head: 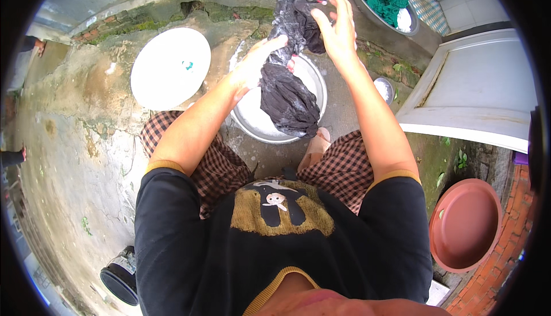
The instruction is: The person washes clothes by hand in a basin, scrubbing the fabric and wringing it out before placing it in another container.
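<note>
A dark, wet cloth garment point(288, 96) with whitish suds on it hangs bunched over a round metal basin point(323, 88) of pale, sudsy liquid. My left hand point(261, 60) grips the garment around its middle, thumb on top. Beside its upper part is my right hand point(340, 32), fingers spread and raised, with no cloth enclosed in it. The garment's lower end overlaps the basin's near rim. Whether the right palm touches the cloth cannot be told.
A white round basin or lid point(165, 70) lies left. A small bowl of white stuff point(382, 90) and a white door point(478, 83) are right. Farther off sits a tub with green cloth point(385, 4). A reddish tub point(467, 225) and black bucket point(120, 277) lie nearer. People's limbs show far left.
</note>
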`<control>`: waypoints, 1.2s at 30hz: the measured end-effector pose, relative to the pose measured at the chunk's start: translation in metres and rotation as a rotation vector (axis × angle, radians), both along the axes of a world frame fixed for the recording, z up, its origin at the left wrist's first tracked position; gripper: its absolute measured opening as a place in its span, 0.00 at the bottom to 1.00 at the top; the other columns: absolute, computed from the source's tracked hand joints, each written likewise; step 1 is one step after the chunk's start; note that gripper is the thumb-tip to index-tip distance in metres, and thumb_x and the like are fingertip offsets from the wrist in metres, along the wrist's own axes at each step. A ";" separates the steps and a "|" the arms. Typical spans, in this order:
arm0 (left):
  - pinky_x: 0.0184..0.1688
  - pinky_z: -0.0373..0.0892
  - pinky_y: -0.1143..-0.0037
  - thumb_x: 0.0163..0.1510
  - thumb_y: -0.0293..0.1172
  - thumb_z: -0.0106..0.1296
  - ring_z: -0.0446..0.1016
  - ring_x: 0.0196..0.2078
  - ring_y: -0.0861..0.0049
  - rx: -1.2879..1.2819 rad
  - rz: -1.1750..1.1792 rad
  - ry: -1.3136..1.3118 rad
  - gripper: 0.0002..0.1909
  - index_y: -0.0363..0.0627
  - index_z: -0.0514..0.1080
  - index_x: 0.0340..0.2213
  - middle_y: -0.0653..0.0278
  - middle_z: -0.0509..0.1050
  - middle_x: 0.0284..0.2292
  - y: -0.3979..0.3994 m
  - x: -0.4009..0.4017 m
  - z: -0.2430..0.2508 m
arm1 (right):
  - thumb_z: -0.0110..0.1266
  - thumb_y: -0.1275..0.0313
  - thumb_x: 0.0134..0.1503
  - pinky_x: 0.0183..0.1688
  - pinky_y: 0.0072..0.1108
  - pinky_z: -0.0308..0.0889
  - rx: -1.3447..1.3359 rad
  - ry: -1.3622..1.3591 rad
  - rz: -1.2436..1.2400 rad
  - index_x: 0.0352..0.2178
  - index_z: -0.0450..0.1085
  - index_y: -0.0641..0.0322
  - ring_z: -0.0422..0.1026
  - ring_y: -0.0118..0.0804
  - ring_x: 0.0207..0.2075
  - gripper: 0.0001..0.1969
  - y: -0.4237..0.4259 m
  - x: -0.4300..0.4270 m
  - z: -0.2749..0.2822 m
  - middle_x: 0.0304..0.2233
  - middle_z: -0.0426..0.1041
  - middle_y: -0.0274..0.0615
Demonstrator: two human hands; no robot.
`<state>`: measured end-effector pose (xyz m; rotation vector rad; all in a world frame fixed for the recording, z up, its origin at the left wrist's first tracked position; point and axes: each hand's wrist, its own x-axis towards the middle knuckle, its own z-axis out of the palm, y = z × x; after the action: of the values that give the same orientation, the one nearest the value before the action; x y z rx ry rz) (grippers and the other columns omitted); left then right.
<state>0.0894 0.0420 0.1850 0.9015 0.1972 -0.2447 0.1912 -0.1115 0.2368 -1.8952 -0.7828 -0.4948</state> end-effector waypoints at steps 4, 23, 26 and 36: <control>0.29 0.71 0.74 0.55 0.45 0.45 0.73 0.23 0.72 -0.123 -0.094 0.020 0.20 0.34 0.69 0.34 0.58 0.73 0.23 0.014 0.005 -0.006 | 0.53 0.82 0.41 0.60 0.40 0.51 -0.582 -0.456 0.315 0.51 0.62 0.44 0.58 0.44 0.57 0.33 -0.013 -0.028 0.018 0.52 0.63 0.33; 0.48 0.67 0.74 0.46 0.34 0.59 0.71 0.43 0.73 0.067 -0.436 -0.034 0.34 0.39 0.56 0.52 0.58 0.70 0.41 0.011 -0.027 0.008 | 0.54 0.83 0.34 0.55 0.35 0.58 -0.793 -0.452 0.206 0.34 0.69 0.54 0.66 0.39 0.46 0.21 -0.045 0.003 -0.020 0.37 0.69 0.34; 0.58 0.54 0.71 0.40 0.34 0.63 0.58 0.57 0.70 0.343 -0.480 -0.097 0.48 0.44 0.47 0.59 0.54 0.58 0.54 0.006 -0.025 0.003 | 0.52 0.83 0.36 0.61 0.36 0.51 -0.951 -0.345 0.238 0.37 0.68 0.55 0.65 0.39 0.51 0.21 -0.053 0.002 -0.034 0.43 0.71 0.37; 0.49 0.62 0.65 0.40 0.30 0.59 0.69 0.46 0.58 1.713 -0.484 -0.359 0.39 0.54 0.55 0.54 0.52 0.69 0.45 0.017 -0.007 -0.021 | 0.58 0.64 0.36 0.41 0.32 0.67 -1.003 0.449 0.267 0.40 0.65 0.70 0.73 0.52 0.35 0.28 -0.042 -0.059 -0.053 0.29 0.72 0.60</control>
<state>0.0826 0.0586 0.1637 2.6792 -0.2322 -0.3357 0.1319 -0.1536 0.1837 -2.5914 -1.0502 0.6064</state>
